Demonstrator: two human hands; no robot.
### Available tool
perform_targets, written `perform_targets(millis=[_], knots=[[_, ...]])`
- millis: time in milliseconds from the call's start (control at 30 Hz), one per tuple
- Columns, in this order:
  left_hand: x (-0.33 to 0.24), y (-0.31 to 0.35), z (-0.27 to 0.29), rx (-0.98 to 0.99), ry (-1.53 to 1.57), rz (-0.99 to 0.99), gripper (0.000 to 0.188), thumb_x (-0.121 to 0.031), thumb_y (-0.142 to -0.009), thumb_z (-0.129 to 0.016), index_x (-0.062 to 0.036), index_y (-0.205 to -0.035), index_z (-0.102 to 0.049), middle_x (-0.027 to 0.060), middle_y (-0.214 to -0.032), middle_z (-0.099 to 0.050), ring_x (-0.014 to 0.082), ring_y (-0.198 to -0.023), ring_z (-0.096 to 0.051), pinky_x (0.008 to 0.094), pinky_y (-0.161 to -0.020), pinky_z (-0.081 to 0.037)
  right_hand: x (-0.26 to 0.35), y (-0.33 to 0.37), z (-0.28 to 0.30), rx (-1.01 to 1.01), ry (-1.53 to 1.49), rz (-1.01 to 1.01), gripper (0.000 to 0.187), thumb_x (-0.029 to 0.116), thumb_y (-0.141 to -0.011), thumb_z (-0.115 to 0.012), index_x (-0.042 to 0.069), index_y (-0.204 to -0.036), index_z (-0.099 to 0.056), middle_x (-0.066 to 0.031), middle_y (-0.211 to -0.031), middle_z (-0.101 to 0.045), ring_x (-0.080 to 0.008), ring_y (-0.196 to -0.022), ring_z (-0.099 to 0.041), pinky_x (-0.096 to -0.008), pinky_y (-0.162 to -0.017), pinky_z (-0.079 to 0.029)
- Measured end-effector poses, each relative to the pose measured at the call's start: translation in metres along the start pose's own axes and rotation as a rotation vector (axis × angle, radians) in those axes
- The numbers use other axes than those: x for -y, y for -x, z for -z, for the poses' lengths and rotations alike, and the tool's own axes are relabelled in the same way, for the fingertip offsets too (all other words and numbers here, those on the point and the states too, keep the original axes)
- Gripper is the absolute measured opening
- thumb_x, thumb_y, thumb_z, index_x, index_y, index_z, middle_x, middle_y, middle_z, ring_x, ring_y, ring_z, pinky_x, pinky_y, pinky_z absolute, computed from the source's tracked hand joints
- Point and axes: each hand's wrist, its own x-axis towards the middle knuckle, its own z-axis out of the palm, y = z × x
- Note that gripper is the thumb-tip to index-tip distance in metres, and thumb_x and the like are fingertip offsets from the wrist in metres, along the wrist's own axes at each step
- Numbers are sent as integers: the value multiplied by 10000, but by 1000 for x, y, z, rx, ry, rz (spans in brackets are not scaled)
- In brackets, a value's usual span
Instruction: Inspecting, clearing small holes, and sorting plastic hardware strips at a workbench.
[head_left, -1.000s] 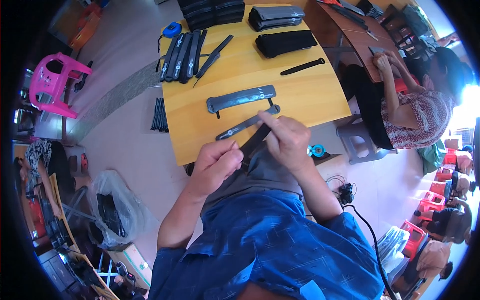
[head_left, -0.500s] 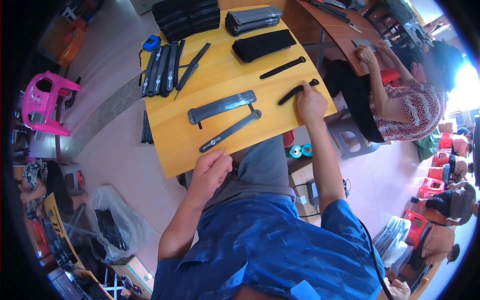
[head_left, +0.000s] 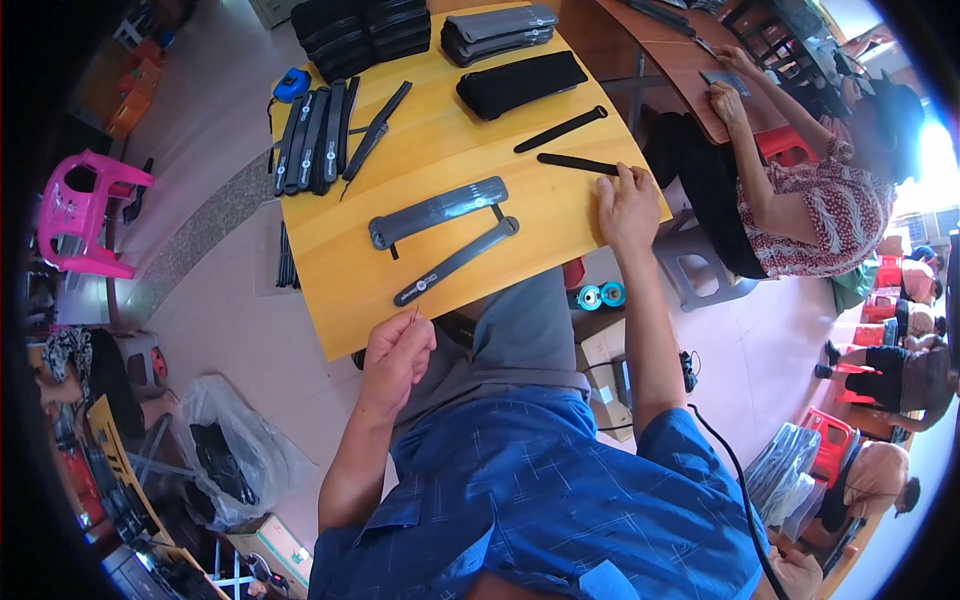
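Note:
My left hand (head_left: 398, 352) is closed in a pinch just off the table's near edge, with a thin needle-like piece (head_left: 415, 315) sticking up from the fingertips. At the table's right edge, my right hand (head_left: 630, 212) grips the end of a narrow black strap (head_left: 575, 162) and hides that end. Another black strap (head_left: 562, 130) with a looped end lies just beyond it. Between my hands, a flat grey strap (head_left: 455, 262) with a round end slants below a wider grey band (head_left: 440, 212). A short black strip shows from under that band.
On the yellow table (head_left: 345, 310), grey straps (head_left: 312, 145) lie beside a blue tape measure (head_left: 291, 85). Dark stacks (head_left: 360, 35), grey bundles (head_left: 497, 35) and a black bundle (head_left: 522, 85) stand at the back. Right, a co-worker (head_left: 810, 210) sits at a brown table. A pink stool (head_left: 85, 210) stands left.
The strap at my right hand has gone from curved to lying straight, pointing left, its looped end now covered by my fingers. My left hand has drawn slightly left and nearer to me.

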Motion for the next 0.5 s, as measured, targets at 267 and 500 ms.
perform_targets(millis=[267,500], knots=[[0,6,5,-53,-37,12,263,-168,-1053,-555,-59,-814,-561,-63,-597,-426,15,-470,-335,203,-430,-283,-6,-22,-16,-85,-49,113,441,363,-973,-658,41,-1271,-696,-177,-1287,-660,-372,-1221,-608,-478,-1032,-480],[3,9,8,-72,-33,10,267,-171,-1057,-554,-59,-814,-559,-65,-597,-427,13,-469,-335,201,-430,-281,0,-35,-18,-18,-27,119,433,356,-972,-659,40,-1267,-689,-184,-1315,-652,-373,-1265,-587,-500,-1075,-451]])
